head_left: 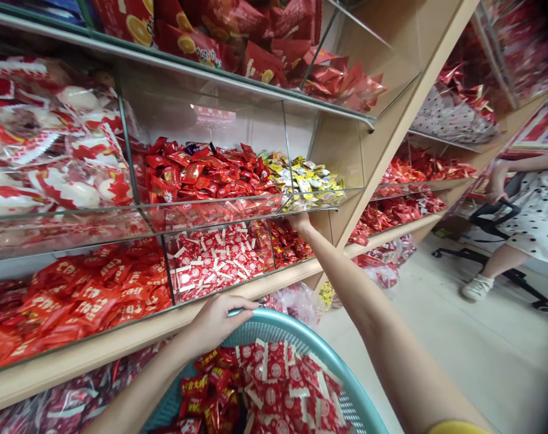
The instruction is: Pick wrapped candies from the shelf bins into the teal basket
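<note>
A teal plastic basket (296,328) holds red-and-white candy packets (274,395) and dark red packets with yellow lettering (210,392). My left hand (223,319) grips the basket's far rim, its fingers over the edge. My right arm stretches forward to the shelf; my right hand (299,220) is just under the middle shelf's glass edge, over the lower compartment of small dark red candies (289,241). Its fingers are hidden there. Left of it lie red-and-white packets (219,259) in the neighbouring compartment. Yellow-and-white candies (316,175) sit above, behind glass.
Wooden shelving (391,132) with glass dividers runs across the view, filled with red packets (201,172) and large orange-red ones (97,289). Bagged goods lie beneath. At the right, a person in a polka-dot garment (536,211) is beside a black wheeled chair (491,220).
</note>
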